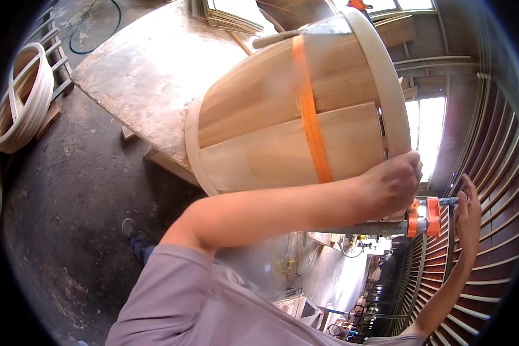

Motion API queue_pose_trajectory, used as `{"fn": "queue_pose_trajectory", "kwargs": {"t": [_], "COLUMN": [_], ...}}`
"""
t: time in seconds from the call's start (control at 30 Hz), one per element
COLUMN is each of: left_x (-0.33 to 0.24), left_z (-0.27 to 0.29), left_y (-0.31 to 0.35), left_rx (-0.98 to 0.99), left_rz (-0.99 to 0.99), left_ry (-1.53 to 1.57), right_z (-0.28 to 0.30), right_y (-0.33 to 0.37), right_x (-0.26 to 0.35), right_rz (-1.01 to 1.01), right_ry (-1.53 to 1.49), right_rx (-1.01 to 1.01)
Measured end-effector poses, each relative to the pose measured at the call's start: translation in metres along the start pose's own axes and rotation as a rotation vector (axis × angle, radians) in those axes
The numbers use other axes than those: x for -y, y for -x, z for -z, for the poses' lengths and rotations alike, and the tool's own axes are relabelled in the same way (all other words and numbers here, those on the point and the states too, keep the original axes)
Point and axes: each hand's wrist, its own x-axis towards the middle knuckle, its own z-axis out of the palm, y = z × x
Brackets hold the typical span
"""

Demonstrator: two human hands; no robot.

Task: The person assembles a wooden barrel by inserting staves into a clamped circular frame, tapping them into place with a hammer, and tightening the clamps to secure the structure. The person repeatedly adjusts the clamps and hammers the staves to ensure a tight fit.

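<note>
A curved, barrel-like wooden body (259, 115) made of wide panels rests at the edge of a worktable, tilted in view. An orange strap (311, 115) runs across its panels, and a pale curved rim (380, 69) edges its right end. My left hand (393, 180) is closed against the lower part of that rim; its fingertips are hidden. Beside it is a bar clamp with an orange head (424, 217) and a threaded screw (447, 201). My right hand (468, 216) is at the screw's outer end, index finger stretched up and thumb apart, touching near the handle.
The pale worktable (138, 75) carries a stack of flat boards (230, 14) at its back. Nested wooden hoops (29, 109) stand at the far left near a slatted rack. A hose (118, 23) lies on the dark floor (69, 219). Further benches stand behind my right arm.
</note>
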Motion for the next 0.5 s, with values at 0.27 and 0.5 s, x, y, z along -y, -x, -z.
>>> {"fn": "queue_pose_trajectory", "kwargs": {"t": [0.27, 0.5], "left_x": [0.004, 0.007], "left_z": [0.008, 0.003], "left_y": [0.002, 0.002], "left_rx": [-0.070, -0.129], "left_rz": [-0.068, -0.056], "left_ry": [0.088, 0.057], "right_z": [-0.050, -0.070], "right_y": [-0.005, -0.117], "right_x": [-0.162, -0.125], "right_rz": [0.774, 1.725], "right_ry": [-0.454, -0.429], "right_rx": [-0.494, -0.927]}}
